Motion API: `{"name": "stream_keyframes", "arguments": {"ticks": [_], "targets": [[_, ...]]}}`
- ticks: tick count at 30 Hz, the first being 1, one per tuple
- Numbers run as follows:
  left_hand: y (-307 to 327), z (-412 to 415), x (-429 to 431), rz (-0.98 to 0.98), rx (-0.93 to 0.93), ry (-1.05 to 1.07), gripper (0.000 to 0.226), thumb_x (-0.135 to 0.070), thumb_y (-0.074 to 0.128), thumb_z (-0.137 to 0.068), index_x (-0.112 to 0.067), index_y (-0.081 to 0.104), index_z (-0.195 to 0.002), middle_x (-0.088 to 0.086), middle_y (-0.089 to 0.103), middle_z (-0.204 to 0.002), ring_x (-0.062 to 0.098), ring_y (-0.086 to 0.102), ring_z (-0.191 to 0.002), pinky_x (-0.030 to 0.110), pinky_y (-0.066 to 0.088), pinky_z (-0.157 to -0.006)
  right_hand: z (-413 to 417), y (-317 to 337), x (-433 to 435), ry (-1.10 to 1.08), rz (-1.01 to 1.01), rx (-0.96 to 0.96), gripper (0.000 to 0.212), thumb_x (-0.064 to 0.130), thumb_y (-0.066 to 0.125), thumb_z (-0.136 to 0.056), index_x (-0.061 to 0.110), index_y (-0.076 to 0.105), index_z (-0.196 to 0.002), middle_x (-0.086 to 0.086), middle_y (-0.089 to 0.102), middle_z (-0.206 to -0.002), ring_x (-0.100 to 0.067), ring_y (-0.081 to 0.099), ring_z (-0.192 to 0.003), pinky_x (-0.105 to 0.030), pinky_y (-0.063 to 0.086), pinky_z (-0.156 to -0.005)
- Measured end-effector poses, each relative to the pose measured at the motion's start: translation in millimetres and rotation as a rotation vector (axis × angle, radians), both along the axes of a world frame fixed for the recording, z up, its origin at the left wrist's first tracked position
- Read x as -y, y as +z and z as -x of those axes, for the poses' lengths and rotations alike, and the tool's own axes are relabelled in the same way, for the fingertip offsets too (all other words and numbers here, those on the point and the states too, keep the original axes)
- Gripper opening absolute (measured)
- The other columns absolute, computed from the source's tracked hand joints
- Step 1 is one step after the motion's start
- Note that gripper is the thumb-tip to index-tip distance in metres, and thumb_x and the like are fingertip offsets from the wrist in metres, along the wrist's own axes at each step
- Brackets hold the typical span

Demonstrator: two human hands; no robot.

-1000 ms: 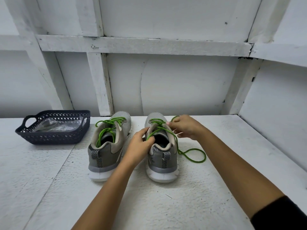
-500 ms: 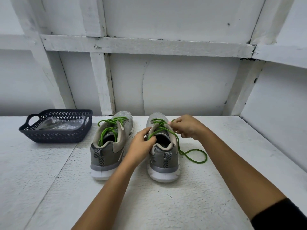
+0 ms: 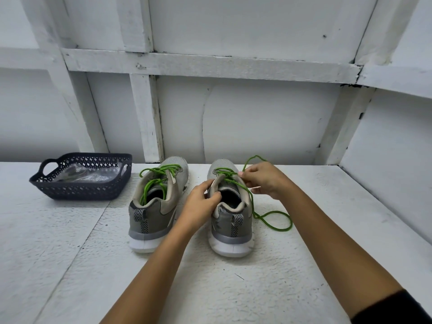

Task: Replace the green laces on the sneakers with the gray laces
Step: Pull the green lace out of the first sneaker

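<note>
Two shoes, the left sneaker [image 3: 154,213] and the right sneaker [image 3: 230,220], stand heels toward the viewer on the white surface [image 3: 70,253], both laced in green. The left hand [image 3: 201,202] has its grip clamped on the right sneaker's collar. The right hand [image 3: 264,181] has its grip pinching that shoe's green lace [image 3: 273,220], whose slack loops on the surface just beside the shoe. A dark basket [image 3: 81,190] holding a clear packet [image 3: 81,175] sits to the left.

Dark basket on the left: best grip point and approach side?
Probably take the basket by its cut-out handle at the left end, coming from the left and above. The loop is open and stands clear, while the opposite end sits close to the left sneaker.
</note>
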State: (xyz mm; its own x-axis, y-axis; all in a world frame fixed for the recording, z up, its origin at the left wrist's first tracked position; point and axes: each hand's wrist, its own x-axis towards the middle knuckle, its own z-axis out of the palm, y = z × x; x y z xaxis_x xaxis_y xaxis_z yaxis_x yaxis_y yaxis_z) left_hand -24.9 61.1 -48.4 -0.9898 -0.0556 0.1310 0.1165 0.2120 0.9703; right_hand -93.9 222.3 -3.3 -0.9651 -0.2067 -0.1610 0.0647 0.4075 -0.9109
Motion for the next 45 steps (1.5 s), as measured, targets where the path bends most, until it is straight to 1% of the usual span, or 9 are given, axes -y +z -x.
{"name": "stream_keyframes", "arguments": {"ticks": [8,13,16,21,27,35,38,42,45], "targets": [[1.3,0.0,0.9,0.001,-0.018,-0.022,0.033,-0.004,0.05,-0.09,-0.027,0.059,-0.113,0.0,0.066,-0.106,0.015,0.063,-0.097,0.028,0.049,-0.087,10.4,-2.1,-6.5,-0.403,0.19,-0.2,0.029,0.023,0.058,-0.093,0.008,0.053,-0.07,-0.008,0.056,-0.061,-0.014,0.052,-0.048,-0.021,0.051,-0.042],[8.1,5.6,-0.6,0.134,-0.098,0.035,0.019,-0.021,0.048,-0.097,-0.022,0.061,-0.111,-0.002,0.063,-0.093,0.001,0.055,-0.081,0.01,0.042,-0.072,-9.7,-27.1,3.0,-0.264,0.007,-0.272,0.031,0.035,0.052,-0.094,0.009,0.06,-0.081,-0.004,0.063,-0.075,-0.016,0.06,-0.068,-0.028,0.053,-0.061],[16.7,19.0,-1.2,0.236,-0.035,0.043,0.033,-0.026,0.039,-0.101,-0.012,0.066,-0.115,0.003,0.066,-0.102,0.007,0.057,-0.092,0.018,0.04,-0.077,-24.2,-39.9,7.9,-0.194,0.007,-0.343,0.027,0.035,0.053,-0.094,0.013,0.066,-0.094,0.003,0.067,-0.089,-0.011,0.061,-0.087,-0.027,0.048,-0.078],[34.6,37.2,5.2,0.422,0.061,0.039,0.028,-0.023,0.048,-0.096,-0.004,0.067,-0.093,0.014,0.068,-0.094,0.021,0.056,-0.083,0.029,0.042,-0.07,-35.3,-48.8,10.6,-0.233,0.123,-0.382,0.013,0.027,0.056,-0.093,0.019,0.065,-0.099,0.007,0.065,-0.096,-0.01,0.059,-0.095,-0.021,0.044,-0.081],[55.4,60.9,10.8,0.301,0.381,-0.051,0.009,-0.013,0.055,-0.09,-0.016,0.054,-0.082,0.003,0.055,-0.093,0.017,0.05,-0.087,0.027,0.041,-0.065,-37.3,-52.3,17.3,-0.286,0.185,-0.358,0.011,0.028,0.057,-0.092,0.02,0.065,-0.094,0.008,0.065,-0.092,-0.012,0.06,-0.094,-0.028,0.05,-0.084],[71.8,77.2,10.3,0.513,0.327,-0.164,0.023,-0.009,0.042,-0.093,-0.016,0.046,-0.072,0.0,0.051,-0.067,0.011,0.045,-0.057,0.024,0.031,-0.057,-38.2,-53.0,15.6,-0.291,0.176,-0.357,0.014,0.029,0.056,-0.092,0.019,0.065,-0.095,0.005,0.066,-0.094,-0.012,0.06,-0.093,-0.023,0.047,-0.079],[76.8,79.4,12.7,0.518,0.248,-0.179,0.016,-0.012,0.047,-0.094,-0.015,0.051,-0.079,-0.001,0.047,-0.069,0.011,0.038,-0.06,0.023,0.032,-0.056,-38.5,-53.0,15.3,-0.292,0.187,-0.354,0.013,0.03,0.057,-0.092,0.02,0.065,-0.094,0.005,0.066,-0.094,-0.012,0.06,-0.094,-0.024,0.048,-0.08],[70.1,74.7,16.6,0.325,0.207,-0.092,0.014,-0.019,0.048,-0.095,-0.017,0.049,-0.109,-0.001,0.056,-0.085,0.012,0.052,-0.078,0.027,0.044,-0.067,-37.5,-52.4,15.8,-0.297,0.191,-0.346,0.013,0.031,0.057,-0.092,0.02,0.065,-0.094,0.006,0.066,-0.094,-0.011,0.06,-0.093,-0.023,0.047,-0.078],[61.4,66.3,24.7,0.338,0.306,-0.078,0.015,-0.02,0.046,-0.097,-0.009,0.054,-0.105,0.005,0.059,-0.089,0.015,0.058,-0.077,0.027,0.048,-0.066,-37.0,-53.2,15.9,-0.299,0.188,-0.348,0.014,0.032,0.058,-0.091,0.021,0.065,-0.094,0.004,0.066,-0.095,-0.012,0.06,-0.093,-0.026,0.048,-0.081]]}}
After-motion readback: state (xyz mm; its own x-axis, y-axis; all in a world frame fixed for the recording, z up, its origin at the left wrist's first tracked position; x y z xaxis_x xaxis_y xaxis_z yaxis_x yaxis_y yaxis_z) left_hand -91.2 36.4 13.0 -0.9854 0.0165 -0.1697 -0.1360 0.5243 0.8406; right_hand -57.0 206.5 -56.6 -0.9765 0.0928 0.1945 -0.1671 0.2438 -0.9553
